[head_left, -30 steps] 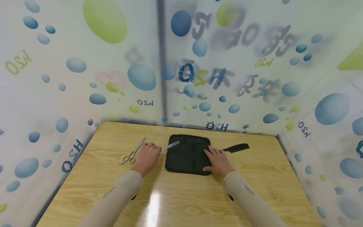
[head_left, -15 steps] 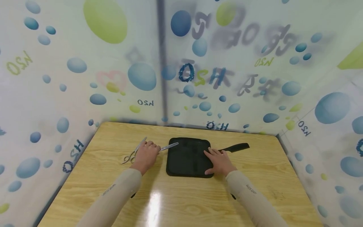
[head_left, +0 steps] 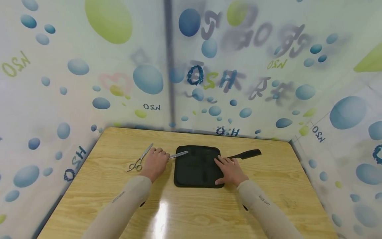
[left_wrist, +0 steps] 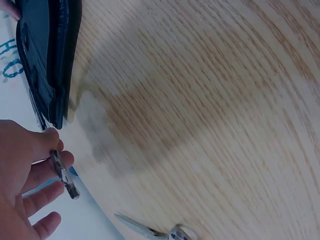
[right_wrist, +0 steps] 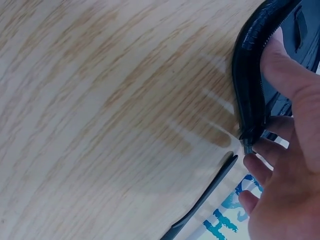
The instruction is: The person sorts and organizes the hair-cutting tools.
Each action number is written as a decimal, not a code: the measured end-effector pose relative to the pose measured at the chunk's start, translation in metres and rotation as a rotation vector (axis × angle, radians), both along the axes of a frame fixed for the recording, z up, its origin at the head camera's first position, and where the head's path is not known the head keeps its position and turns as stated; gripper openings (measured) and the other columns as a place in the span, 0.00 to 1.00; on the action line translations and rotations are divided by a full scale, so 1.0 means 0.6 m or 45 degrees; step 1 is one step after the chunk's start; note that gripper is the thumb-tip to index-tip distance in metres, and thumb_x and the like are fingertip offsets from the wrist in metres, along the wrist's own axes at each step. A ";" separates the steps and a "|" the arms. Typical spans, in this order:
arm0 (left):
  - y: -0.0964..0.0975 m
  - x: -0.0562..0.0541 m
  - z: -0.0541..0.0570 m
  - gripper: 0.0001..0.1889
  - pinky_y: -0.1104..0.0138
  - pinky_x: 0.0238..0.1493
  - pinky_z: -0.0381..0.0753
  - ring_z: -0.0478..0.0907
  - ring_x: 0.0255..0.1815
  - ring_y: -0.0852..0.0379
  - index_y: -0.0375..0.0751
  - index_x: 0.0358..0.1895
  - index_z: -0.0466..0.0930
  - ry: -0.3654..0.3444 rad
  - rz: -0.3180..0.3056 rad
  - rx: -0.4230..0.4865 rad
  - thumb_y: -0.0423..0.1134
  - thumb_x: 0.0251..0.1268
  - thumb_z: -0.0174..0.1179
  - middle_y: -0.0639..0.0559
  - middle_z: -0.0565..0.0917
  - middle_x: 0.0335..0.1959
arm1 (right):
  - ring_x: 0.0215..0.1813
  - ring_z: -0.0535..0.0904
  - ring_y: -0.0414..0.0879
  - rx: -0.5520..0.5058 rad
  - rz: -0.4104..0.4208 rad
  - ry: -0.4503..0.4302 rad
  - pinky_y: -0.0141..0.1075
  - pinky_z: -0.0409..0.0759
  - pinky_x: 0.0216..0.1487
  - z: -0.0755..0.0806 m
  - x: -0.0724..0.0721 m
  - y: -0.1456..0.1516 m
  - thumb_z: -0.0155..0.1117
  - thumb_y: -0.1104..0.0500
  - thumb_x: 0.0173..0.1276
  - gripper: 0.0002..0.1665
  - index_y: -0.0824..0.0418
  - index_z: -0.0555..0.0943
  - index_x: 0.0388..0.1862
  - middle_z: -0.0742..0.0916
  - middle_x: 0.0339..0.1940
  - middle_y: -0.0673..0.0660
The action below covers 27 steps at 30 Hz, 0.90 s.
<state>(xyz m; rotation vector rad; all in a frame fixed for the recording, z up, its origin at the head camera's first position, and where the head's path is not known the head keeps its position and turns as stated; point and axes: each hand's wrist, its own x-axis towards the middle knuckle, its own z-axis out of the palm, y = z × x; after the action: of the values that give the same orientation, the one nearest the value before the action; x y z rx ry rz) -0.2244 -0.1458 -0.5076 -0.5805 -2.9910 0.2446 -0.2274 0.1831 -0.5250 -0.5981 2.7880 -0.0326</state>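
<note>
My left hand (head_left: 156,162) pinches slim silver scissors (head_left: 179,154) between thumb and fingers, with the blades pointing right over the left side of a black zip case (head_left: 197,171). Part of their metal handle (left_wrist: 64,175) shows in the left wrist view; the rest is hidden by the hand. The case lies flat in the middle of the table. Spread over its right edge, my right hand (head_left: 230,171) rests with its thumb on the case near the zip, and its fingers touch the far right corner, as the right wrist view shows.
Left of the left hand lies a second pair of silver scissors (head_left: 145,154) on the wooden table (head_left: 194,212). A black comb (head_left: 246,154) lies just beyond the right hand. Patterned walls (head_left: 253,83) stand behind the table and at both sides.
The case has shifted slightly toward me, its back edge now a little nearer, and the right hand has stayed on it. My left hand keeps the scissors in nearly the same place.
</note>
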 end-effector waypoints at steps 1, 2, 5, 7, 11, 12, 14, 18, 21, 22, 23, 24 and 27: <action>0.001 -0.001 -0.001 0.07 0.53 0.59 0.73 0.78 0.51 0.50 0.46 0.46 0.83 -0.004 0.005 -0.004 0.39 0.69 0.59 0.51 0.86 0.45 | 0.77 0.59 0.57 0.000 0.000 -0.001 0.60 0.54 0.74 0.001 0.000 0.000 0.71 0.33 0.52 0.59 0.54 0.60 0.77 0.62 0.79 0.57; 0.003 -0.002 -0.001 0.07 0.53 0.60 0.73 0.78 0.51 0.50 0.46 0.46 0.83 -0.007 0.008 -0.008 0.39 0.69 0.59 0.51 0.86 0.45 | 0.77 0.59 0.57 0.006 0.001 -0.001 0.59 0.54 0.74 0.001 0.000 0.000 0.71 0.33 0.52 0.59 0.54 0.59 0.77 0.62 0.79 0.57; 0.006 -0.005 -0.004 0.08 0.52 0.62 0.72 0.78 0.53 0.50 0.46 0.47 0.83 -0.025 0.020 -0.011 0.40 0.70 0.59 0.50 0.86 0.46 | 0.78 0.58 0.57 0.017 0.002 -0.003 0.59 0.54 0.75 0.001 -0.001 0.000 0.71 0.33 0.52 0.59 0.54 0.59 0.78 0.62 0.79 0.57; 0.008 -0.007 -0.005 0.08 0.52 0.62 0.71 0.78 0.53 0.49 0.46 0.46 0.83 -0.037 0.024 -0.009 0.40 0.69 0.59 0.50 0.86 0.46 | 0.78 0.59 0.57 0.021 0.000 -0.005 0.59 0.54 0.75 0.000 -0.001 0.000 0.71 0.33 0.52 0.59 0.53 0.59 0.78 0.61 0.79 0.57; 0.011 -0.011 -0.009 0.07 0.51 0.63 0.71 0.77 0.52 0.49 0.46 0.46 0.83 -0.064 0.033 -0.008 0.39 0.69 0.59 0.50 0.86 0.45 | 0.77 0.59 0.56 0.009 -0.011 -0.009 0.59 0.54 0.74 -0.003 -0.001 0.001 0.71 0.33 0.51 0.59 0.53 0.59 0.78 0.62 0.79 0.56; 0.012 -0.012 -0.010 0.07 0.51 0.63 0.71 0.77 0.52 0.49 0.46 0.46 0.83 -0.071 0.035 -0.008 0.39 0.69 0.59 0.49 0.86 0.45 | 0.77 0.59 0.56 0.008 -0.015 -0.012 0.59 0.54 0.74 -0.004 -0.001 0.001 0.71 0.33 0.51 0.60 0.53 0.59 0.78 0.62 0.79 0.56; 0.013 -0.015 -0.012 0.07 0.51 0.64 0.70 0.77 0.53 0.49 0.46 0.46 0.83 -0.079 0.040 -0.007 0.38 0.69 0.59 0.50 0.86 0.45 | 0.77 0.59 0.55 0.008 -0.020 -0.010 0.60 0.54 0.74 -0.005 -0.001 0.001 0.71 0.32 0.51 0.60 0.53 0.59 0.78 0.62 0.79 0.55; 0.017 -0.019 -0.016 0.07 0.51 0.64 0.70 0.77 0.54 0.49 0.46 0.47 0.83 -0.079 0.040 0.000 0.38 0.69 0.59 0.51 0.85 0.46 | 0.77 0.59 0.55 0.031 -0.016 0.001 0.60 0.54 0.74 -0.008 -0.001 0.001 0.70 0.31 0.51 0.60 0.53 0.59 0.78 0.61 0.80 0.54; 0.020 -0.022 -0.018 0.08 0.51 0.63 0.70 0.77 0.54 0.50 0.47 0.47 0.83 -0.072 0.033 -0.004 0.39 0.69 0.59 0.51 0.85 0.46 | 0.78 0.59 0.55 0.041 -0.020 0.005 0.60 0.54 0.74 -0.008 0.000 0.001 0.70 0.31 0.51 0.60 0.52 0.59 0.78 0.61 0.80 0.55; 0.021 -0.022 -0.018 0.08 0.51 0.63 0.70 0.77 0.54 0.50 0.47 0.46 0.83 -0.071 0.031 -0.003 0.39 0.69 0.60 0.51 0.85 0.46 | 0.78 0.58 0.56 0.039 -0.022 0.005 0.60 0.54 0.74 -0.008 0.000 0.001 0.70 0.31 0.51 0.59 0.52 0.60 0.77 0.61 0.80 0.55; 0.022 -0.023 -0.019 0.08 0.51 0.63 0.70 0.76 0.54 0.50 0.47 0.46 0.83 -0.071 0.031 -0.005 0.39 0.69 0.60 0.51 0.85 0.46 | 0.78 0.58 0.56 0.040 -0.029 0.000 0.60 0.54 0.74 -0.007 0.001 0.000 0.70 0.31 0.50 0.59 0.51 0.60 0.77 0.60 0.80 0.56; 0.023 -0.023 -0.019 0.08 0.51 0.63 0.70 0.76 0.54 0.50 0.47 0.46 0.83 -0.068 0.030 -0.007 0.39 0.68 0.60 0.52 0.85 0.46 | 0.78 0.57 0.56 0.032 -0.034 -0.002 0.61 0.54 0.74 -0.007 0.001 0.000 0.71 0.31 0.50 0.59 0.50 0.60 0.77 0.59 0.80 0.57; 0.024 -0.025 -0.020 0.08 0.51 0.63 0.70 0.76 0.54 0.50 0.48 0.47 0.84 -0.065 0.033 -0.010 0.39 0.67 0.61 0.52 0.85 0.47 | 0.79 0.55 0.57 0.015 -0.044 -0.008 0.61 0.53 0.74 -0.006 0.002 0.001 0.72 0.32 0.50 0.58 0.49 0.61 0.77 0.58 0.80 0.59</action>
<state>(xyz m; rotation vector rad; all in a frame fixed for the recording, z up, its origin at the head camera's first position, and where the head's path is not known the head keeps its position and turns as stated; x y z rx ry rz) -0.2395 -0.1315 -0.5194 -0.5571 -3.0501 0.2467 -0.2263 0.1834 -0.5287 -0.5459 2.7904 -0.0252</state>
